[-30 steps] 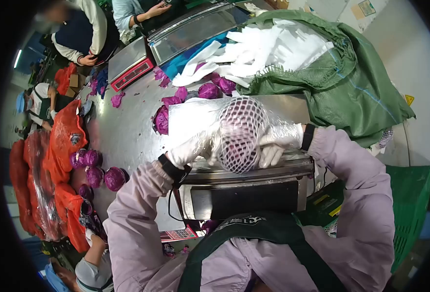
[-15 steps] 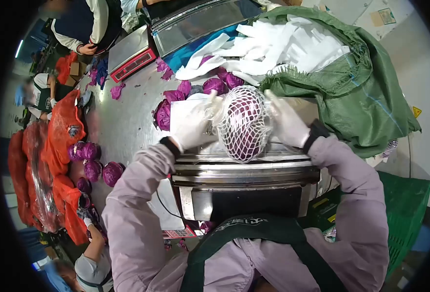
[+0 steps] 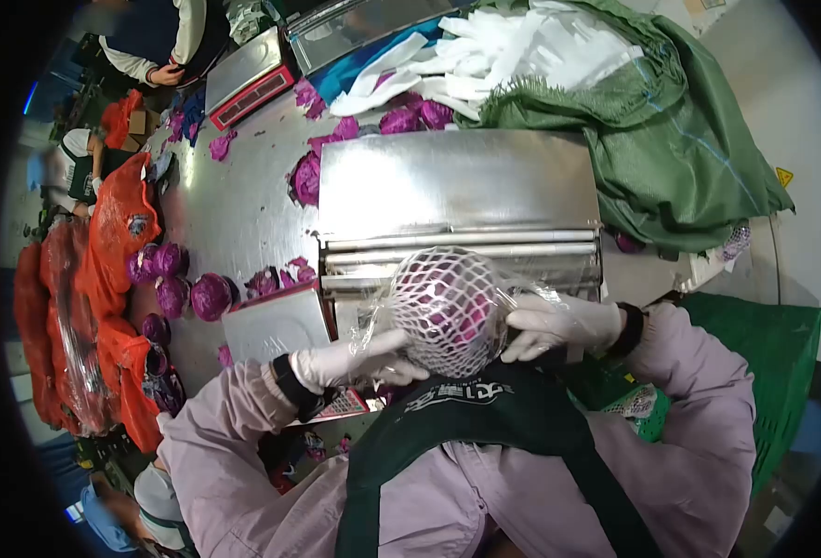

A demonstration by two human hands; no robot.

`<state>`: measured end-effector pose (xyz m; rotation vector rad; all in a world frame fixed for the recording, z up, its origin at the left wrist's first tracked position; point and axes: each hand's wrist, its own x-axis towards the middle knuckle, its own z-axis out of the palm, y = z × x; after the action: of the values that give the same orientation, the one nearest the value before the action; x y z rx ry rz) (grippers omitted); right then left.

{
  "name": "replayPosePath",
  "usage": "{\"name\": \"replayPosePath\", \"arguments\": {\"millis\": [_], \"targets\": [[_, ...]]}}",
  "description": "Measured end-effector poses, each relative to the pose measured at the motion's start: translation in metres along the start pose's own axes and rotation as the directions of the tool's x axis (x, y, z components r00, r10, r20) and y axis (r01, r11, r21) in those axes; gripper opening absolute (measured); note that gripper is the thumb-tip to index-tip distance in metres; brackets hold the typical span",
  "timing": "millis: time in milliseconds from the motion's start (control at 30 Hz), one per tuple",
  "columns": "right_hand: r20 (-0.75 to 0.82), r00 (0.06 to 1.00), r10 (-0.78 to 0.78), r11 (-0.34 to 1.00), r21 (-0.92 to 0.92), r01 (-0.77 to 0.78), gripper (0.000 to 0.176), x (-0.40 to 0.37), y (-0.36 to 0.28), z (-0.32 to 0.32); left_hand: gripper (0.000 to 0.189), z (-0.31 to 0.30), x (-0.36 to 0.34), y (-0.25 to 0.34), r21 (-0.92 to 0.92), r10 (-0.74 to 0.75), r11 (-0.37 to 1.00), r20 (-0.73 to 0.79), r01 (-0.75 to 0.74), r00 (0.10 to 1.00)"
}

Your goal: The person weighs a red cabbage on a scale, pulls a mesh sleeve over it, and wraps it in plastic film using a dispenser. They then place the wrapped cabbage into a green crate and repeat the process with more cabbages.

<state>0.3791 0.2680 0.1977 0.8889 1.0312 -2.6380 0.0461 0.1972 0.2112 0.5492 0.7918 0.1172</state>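
Note:
A purple cabbage in a white foam net [image 3: 445, 312] is between my hands, close to my apron, at the near edge of the metal wrapping machine [image 3: 457, 186]. Clear film stretches out from both of its sides. My left hand [image 3: 359, 361], in a white glove, holds the cabbage and film at the lower left. My gloved right hand [image 3: 559, 325] grips the film at the cabbage's right side, fingers bent against it.
Left of the machine are a scale [image 3: 280, 325], loose purple cabbages [image 3: 211, 296] and red net sacks [image 3: 122, 242]. White foam nets [image 3: 541, 46] spill from a green sack [image 3: 671, 139] behind. A green crate [image 3: 754, 372] stands at the right. Co-workers are at the left.
Both hands have drawn the netted cabbage from over the machine's top toward my body, with film now stretched at its sides. The machine's metal top and rollers have come into view.

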Motion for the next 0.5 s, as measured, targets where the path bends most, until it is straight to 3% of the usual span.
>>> {"name": "replayPosePath", "arguments": {"millis": [33,67,100,167,200,233,267,300,333,400,433,500], "targets": [[0.066,0.995,-0.079,0.986,0.154,0.068,0.059,-0.006,0.029,0.004,0.082,0.009,-0.009,-0.017,-0.138,0.013,0.990,-0.045,-0.019,0.999],[0.164,0.986,-0.034,0.875,0.482,-0.050,0.058,-0.005,0.046,0.013,0.087,0.009,-0.017,-0.042,-0.360,-0.040,0.932,-0.005,0.036,0.999],[0.123,0.992,-0.024,0.798,0.600,-0.055,0.061,-0.018,0.060,0.025,0.093,0.007,-0.024,-0.064,-0.559,-0.083,0.824,0.046,0.094,0.995],[0.017,0.972,-0.236,0.678,0.719,0.152,0.063,-0.032,0.075,0.038,0.100,0.025,-0.047,-0.081,-0.698,-0.025,0.714,-0.109,-0.058,0.994],[-0.034,0.948,-0.317,0.692,0.674,0.256,0.062,-0.037,0.079,0.045,0.094,0.030,-0.050,-0.090,-0.705,0.031,0.698,-0.149,-0.128,0.988],[-0.197,0.929,-0.314,0.668,0.649,0.364,0.052,-0.029,0.101,0.045,0.089,0.033,-0.052,-0.097,-0.706,0.091,0.680,-0.190,-0.200,0.978],[-0.390,0.853,-0.347,0.880,0.179,0.440,0.044,-0.029,0.094,0.066,0.089,0.040,-0.052,-0.100,-0.705,0.091,0.681,-0.188,-0.199,0.978],[-0.517,0.726,-0.454,0.888,-0.329,0.321,0.036,-0.027,0.085,0.088,0.082,0.051,-0.050,-0.100,-0.414,0.094,0.882,-0.311,-0.224,0.946],[-0.519,0.724,-0.455,0.888,-0.330,0.321,0.036,-0.022,0.088,0.093,0.075,0.057,-0.050,-0.102,-0.075,0.140,0.979,-0.419,-0.188,0.897],[-0.753,0.518,-0.406,0.864,-0.132,0.486,0.025,-0.009,0.096,0.094,0.059,0.050,-0.047,-0.117,-0.001,0.304,0.928,-0.576,-0.373,0.759],[-0.762,0.546,-0.349,0.860,-0.029,0.509,0.023,-0.009,0.096,0.089,0.057,0.048,-0.048,-0.120,0.024,0.339,0.907,-0.634,-0.420,0.695],[-0.768,0.482,-0.420,0.770,-0.020,0.638,0.022,-0.005,0.111,0.074,0.055,0.041,-0.051,-0.127,0.035,0.344,0.901,-0.666,-0.433,0.662]]}}
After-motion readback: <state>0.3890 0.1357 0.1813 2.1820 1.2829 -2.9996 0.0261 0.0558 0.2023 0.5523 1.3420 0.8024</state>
